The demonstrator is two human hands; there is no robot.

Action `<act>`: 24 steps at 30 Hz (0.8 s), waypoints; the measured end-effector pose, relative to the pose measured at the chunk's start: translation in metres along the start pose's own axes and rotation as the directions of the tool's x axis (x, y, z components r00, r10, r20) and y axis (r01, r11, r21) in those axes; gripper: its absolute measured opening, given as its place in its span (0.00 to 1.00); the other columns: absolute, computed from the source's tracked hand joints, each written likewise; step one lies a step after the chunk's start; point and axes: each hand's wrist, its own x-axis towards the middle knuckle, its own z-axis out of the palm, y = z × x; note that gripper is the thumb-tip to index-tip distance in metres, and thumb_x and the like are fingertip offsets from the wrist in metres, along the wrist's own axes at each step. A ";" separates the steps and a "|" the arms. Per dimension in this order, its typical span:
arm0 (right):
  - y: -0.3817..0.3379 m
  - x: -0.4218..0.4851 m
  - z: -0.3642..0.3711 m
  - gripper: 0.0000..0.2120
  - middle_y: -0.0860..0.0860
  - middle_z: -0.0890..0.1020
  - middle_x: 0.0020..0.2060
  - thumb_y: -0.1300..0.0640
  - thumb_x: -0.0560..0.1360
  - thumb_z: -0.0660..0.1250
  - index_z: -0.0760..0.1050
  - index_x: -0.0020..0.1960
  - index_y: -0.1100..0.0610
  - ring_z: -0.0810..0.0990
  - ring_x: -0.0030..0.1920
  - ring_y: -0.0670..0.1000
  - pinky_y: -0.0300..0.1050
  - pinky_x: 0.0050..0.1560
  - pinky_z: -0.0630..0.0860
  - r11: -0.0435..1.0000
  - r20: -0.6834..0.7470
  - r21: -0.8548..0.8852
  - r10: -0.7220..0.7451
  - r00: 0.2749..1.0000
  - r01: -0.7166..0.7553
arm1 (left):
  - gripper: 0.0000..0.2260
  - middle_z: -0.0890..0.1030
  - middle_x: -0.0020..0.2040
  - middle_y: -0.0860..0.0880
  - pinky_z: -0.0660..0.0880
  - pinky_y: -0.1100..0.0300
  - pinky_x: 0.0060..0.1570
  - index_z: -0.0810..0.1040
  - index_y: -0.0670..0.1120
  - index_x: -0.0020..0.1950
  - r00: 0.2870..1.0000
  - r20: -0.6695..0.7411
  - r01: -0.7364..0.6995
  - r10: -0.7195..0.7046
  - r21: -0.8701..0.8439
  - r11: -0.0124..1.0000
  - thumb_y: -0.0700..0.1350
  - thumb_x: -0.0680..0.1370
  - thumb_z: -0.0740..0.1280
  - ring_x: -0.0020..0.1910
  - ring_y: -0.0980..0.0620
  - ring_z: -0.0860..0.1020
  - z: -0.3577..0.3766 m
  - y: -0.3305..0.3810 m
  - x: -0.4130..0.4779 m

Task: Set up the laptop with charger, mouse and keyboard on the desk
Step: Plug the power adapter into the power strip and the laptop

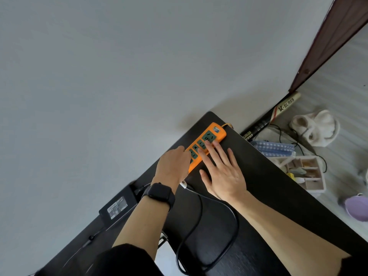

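— orange plastic, that power strip point(207, 145); where is it lying?
— it's lying at the far corner of the dark tabletop point(268, 196), close against the wall. the right hand point(223, 172) is resting flat and spread, fingertips pressing on the strip's green sockets, gripping nothing.
— and the left hand point(173, 166)?
— it's curling over the near end of the strip, seemingly pushing a plug in, though the plug itself is hidden, so i can't tell what it's gripping.
— how is this step best done?
— by keeping the right hand pinning the strip so it isn't sliding, and pressing the plug straight down, not at an angle.
— and the charger?
— the black charger brick point(117, 206) is sitting at the left edge of the tabletop, label up, its black cable point(219, 236) looping across the near side. no laptop, mouse or keyboard is showing.
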 end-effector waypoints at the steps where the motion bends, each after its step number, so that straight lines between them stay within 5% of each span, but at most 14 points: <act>1: -0.001 0.001 -0.001 0.31 0.52 0.53 0.82 0.42 0.81 0.56 0.55 0.81 0.49 0.46 0.82 0.54 0.63 0.77 0.57 1.000 0.000 0.001 -0.005 1.000 0.005 | 0.11 0.75 0.49 0.48 0.74 0.57 0.43 0.78 0.44 0.60 1.000 0.006 0.003 -0.003 0.006 1.000 0.47 0.80 0.65 0.46 0.48 0.78 -0.002 0.000 0.001; 5: 0.002 0.000 0.001 0.35 0.52 0.54 0.82 0.41 0.77 0.59 0.57 0.81 0.51 0.45 0.82 0.54 0.64 0.77 0.55 0.995 0.005 0.094 -0.023 1.000 0.022 | 0.14 0.74 0.51 0.51 0.69 0.59 0.40 0.77 0.47 0.63 0.997 -0.035 0.063 -0.064 -0.040 0.997 0.51 0.82 0.61 0.43 0.52 0.74 0.010 -0.004 -0.007; 7: 0.003 -0.003 0.001 0.33 0.52 0.57 0.81 0.42 0.77 0.61 0.61 0.79 0.54 0.48 0.82 0.52 0.63 0.78 0.57 0.976 -0.020 0.216 -0.024 1.000 0.028 | 0.21 0.73 0.55 0.54 0.72 0.58 0.42 0.70 0.52 0.73 0.985 -0.084 0.129 -0.151 -0.227 0.965 0.58 0.83 0.56 0.49 0.54 0.76 0.022 -0.006 -0.024; 10: 0.010 -0.010 -0.004 0.31 0.52 0.62 0.79 0.41 0.79 0.60 0.65 0.76 0.57 0.57 0.80 0.52 0.58 0.76 0.63 0.922 -0.058 0.387 0.043 0.997 -0.018 | 0.28 0.69 0.61 0.59 0.73 0.57 0.50 0.50 0.58 0.80 0.930 -0.058 0.230 -0.363 -0.679 0.698 0.64 0.81 0.50 0.56 0.59 0.74 0.042 0.000 -0.062; 12: 0.014 -0.027 -0.011 0.31 0.53 0.64 0.76 0.39 0.78 0.60 0.67 0.74 0.57 0.62 0.76 0.52 0.55 0.73 0.68 0.874 -0.056 0.478 0.128 0.990 -0.086 | 0.29 0.69 0.68 0.56 0.72 0.54 0.59 0.51 0.59 0.80 0.874 -0.004 0.298 -0.486 -0.785 0.543 0.65 0.81 0.50 0.64 0.57 0.73 0.064 0.007 -0.095; 15: 0.002 -0.085 -0.018 0.31 0.53 0.65 0.75 0.38 0.77 0.62 0.69 0.72 0.57 0.64 0.74 0.53 0.56 0.71 0.69 0.827 -0.060 0.552 0.170 0.984 -0.109 | 0.27 0.68 0.71 0.53 0.66 0.52 0.70 0.61 0.53 0.78 0.841 -0.050 0.350 -0.539 -0.708 0.613 0.62 0.80 0.54 0.70 0.52 0.67 0.107 0.019 -0.158; 18: -0.028 -0.164 -0.021 0.30 0.54 0.68 0.74 0.36 0.74 0.64 0.73 0.70 0.53 0.67 0.72 0.55 0.57 0.69 0.65 0.897 -0.052 0.439 0.087 0.995 -0.056 | 0.28 0.68 0.74 0.52 0.63 0.50 0.72 0.65 0.52 0.76 0.765 -0.018 0.453 -0.643 -0.695 0.558 0.63 0.79 0.52 0.74 0.49 0.65 0.146 0.040 -0.219; 24: -0.084 -0.257 -0.009 0.20 0.46 0.80 0.52 0.38 0.77 0.61 0.75 0.65 0.44 0.80 0.47 0.50 0.49 0.46 0.73 0.954 0.208 0.297 -0.029 0.978 -0.034 | 0.36 0.41 0.80 0.56 0.45 0.35 0.74 0.43 0.62 0.79 0.710 0.227 0.664 -0.667 -0.530 0.527 0.73 0.76 0.50 0.79 0.51 0.37 0.187 0.101 -0.318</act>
